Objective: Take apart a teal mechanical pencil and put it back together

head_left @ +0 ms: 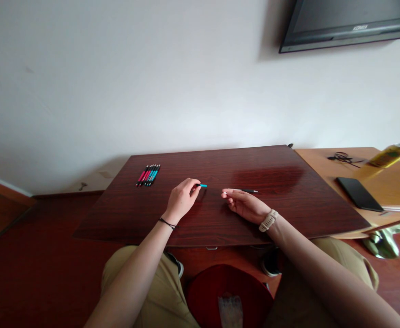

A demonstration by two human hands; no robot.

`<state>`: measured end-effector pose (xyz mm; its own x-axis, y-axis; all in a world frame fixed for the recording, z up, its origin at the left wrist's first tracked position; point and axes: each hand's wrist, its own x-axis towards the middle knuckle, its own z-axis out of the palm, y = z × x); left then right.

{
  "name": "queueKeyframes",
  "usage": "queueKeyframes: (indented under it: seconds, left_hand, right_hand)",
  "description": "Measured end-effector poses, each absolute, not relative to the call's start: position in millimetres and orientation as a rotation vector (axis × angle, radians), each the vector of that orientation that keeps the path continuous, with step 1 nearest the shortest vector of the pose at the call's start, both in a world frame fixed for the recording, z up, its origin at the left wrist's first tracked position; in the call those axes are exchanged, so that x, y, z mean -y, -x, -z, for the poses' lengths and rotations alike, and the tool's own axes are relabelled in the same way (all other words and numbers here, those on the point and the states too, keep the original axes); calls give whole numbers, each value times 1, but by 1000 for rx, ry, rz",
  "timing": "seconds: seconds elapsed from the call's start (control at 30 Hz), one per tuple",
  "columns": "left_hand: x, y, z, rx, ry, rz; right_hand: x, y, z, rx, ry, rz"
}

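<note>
My left hand (183, 196) is closed in a pinch over the dark table. From its fingertips a short blue pen part (203, 185) with a black end points to the right; the rest is covered by the fingers. Facing it, my right hand (245, 203) has thumb and fingers pressed together. A tiny whitish bit shows at those fingertips, too small to name. Just behind the right hand is a black pen (250, 191) with a silvery tip, partly hidden by the fingers. A row of several pens (148, 175), pink and blue with black ends, lies at the table's left.
The dark red-brown table (200, 228) stands against a white wall. Adjoining it on the right, a lighter wooden table (314, 159) bears a black phone (359, 194), a black cable (345, 157) and a yellow can (391, 155). A red stool (200, 296) with a clear plastic bag (230, 311) is below.
</note>
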<state>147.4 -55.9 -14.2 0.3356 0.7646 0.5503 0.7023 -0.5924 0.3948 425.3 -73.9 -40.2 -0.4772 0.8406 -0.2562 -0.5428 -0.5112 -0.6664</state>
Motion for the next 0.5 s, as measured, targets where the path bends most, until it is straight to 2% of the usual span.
queueKeyframes:
  seconds: [0.5]
  left_hand:
    - [58,-157,22,-1231,-2705,-796]
  right_hand:
    - [75,-426,36,675,743,-2063]
